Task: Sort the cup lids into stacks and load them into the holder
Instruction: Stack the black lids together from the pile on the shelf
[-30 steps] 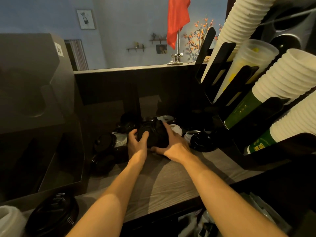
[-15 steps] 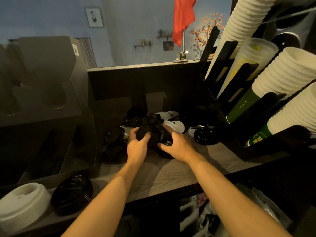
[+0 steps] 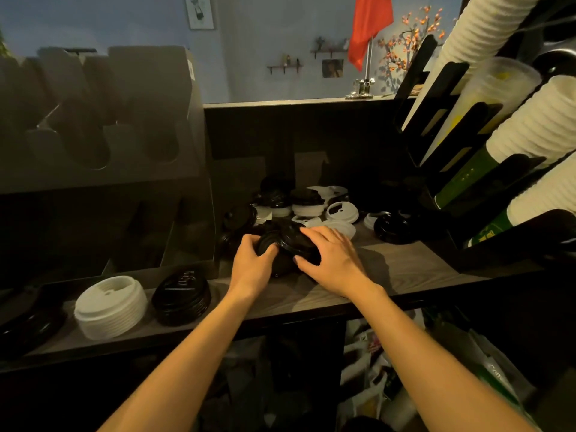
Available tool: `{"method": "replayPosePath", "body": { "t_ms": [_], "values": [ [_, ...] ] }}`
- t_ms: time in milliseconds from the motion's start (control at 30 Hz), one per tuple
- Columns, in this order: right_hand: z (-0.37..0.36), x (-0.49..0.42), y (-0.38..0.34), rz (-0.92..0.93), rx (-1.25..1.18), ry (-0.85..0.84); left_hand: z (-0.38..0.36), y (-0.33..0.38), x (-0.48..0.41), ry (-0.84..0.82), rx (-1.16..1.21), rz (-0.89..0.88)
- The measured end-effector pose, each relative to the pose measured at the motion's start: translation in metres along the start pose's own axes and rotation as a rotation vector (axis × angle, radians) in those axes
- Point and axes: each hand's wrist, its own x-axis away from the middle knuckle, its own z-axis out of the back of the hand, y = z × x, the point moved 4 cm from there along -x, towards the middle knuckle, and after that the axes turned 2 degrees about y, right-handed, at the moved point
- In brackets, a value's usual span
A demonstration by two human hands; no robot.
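Red flag (image 3: 369, 23) hung beside orange-blossom branch (image 3: 408, 34); framed picture (image 3: 199, 10) on blue wall (image 3: 249, 42); white paper cups (image 3: 536, 120) lay stacked in black rack (image 3: 453, 79).

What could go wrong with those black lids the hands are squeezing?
1. The left hand and right hand grip an uneven bunch of black lids. Some might slip out and scatter.
2. Loose white lids lie right behind, so one could get mixed into the black bunch.
3. The bunch is not far from the front edge of the counter. A dropped lid might roll off into the clutter below.
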Motion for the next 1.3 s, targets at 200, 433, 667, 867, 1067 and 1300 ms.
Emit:
{"method": "replayPosePath", "body": {
  "t_ms": [200,433,667,867,1067,1300],
  "values": [
    [0.002,0.001,-0.003,-0.007,-0.043,0.023,0.002,0.002,0.002,0.051,0.011,-0.06],
    [0.006,0.001,-0.004,-0.012,-0.115,0.133,0.006,0.007,0.007,0.06,0.06,-0.141],
    [0.013,0.008,-0.005,-0.11,-0.082,0.202,0.01,0.01,0.012,0.056,0.234,-0.065],
    [0.015,0.009,-0.009,-0.043,-0.106,0.24,0.014,0.014,0.013,0.101,0.32,-0.076],
    [0.018,0.013,-0.024,0.133,-0.168,0.39,0.015,0.012,0.011,0.148,0.367,-0.104],
    [0.019,0.011,-0.021,0.076,-0.312,0.472,0.013,0.007,0.005,0.175,0.467,-0.005]
  ]
}}
